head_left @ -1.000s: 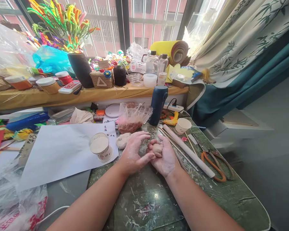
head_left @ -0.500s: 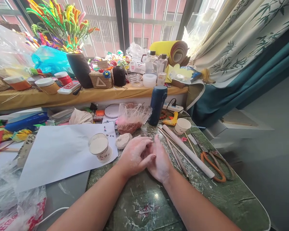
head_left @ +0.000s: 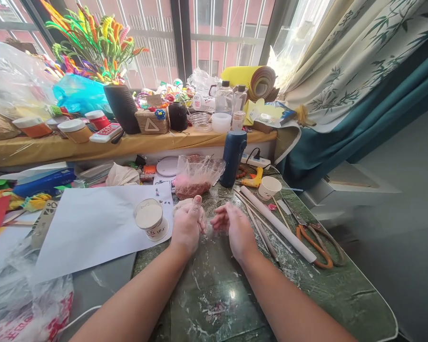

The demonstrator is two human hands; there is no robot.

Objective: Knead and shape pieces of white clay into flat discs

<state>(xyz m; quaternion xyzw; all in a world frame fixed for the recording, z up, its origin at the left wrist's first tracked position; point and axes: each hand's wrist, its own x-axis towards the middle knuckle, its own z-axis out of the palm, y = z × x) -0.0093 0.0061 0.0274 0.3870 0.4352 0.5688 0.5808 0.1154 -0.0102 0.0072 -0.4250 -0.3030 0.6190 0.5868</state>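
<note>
My left hand (head_left: 187, 225) is closed in a fist on the green table top (head_left: 217, 294), thumb pointing up, right in front of a pale clay lump (head_left: 181, 203) that it partly hides. What the fist holds is hidden. My right hand (head_left: 237, 230) hovers a short way to its right, back toward me, fingers loosely curled and apart, with nothing showing in them. Both hands are dusted white. The small clay ball is out of sight.
A paper cup with a lid (head_left: 150, 221) stands on white paper (head_left: 92, 228) to the left. A plastic bag of reddish clay (head_left: 196, 178) and a blue bottle (head_left: 233, 156) stand behind. On the right lie a white rolling pin (head_left: 278, 223), sticks, orange scissors (head_left: 316, 240) and a paper cup (head_left: 270, 186).
My hands were pressed together around a small clay ball; they have now come apart. The left hand moved left toward the clay lump and closed into a fist.
</note>
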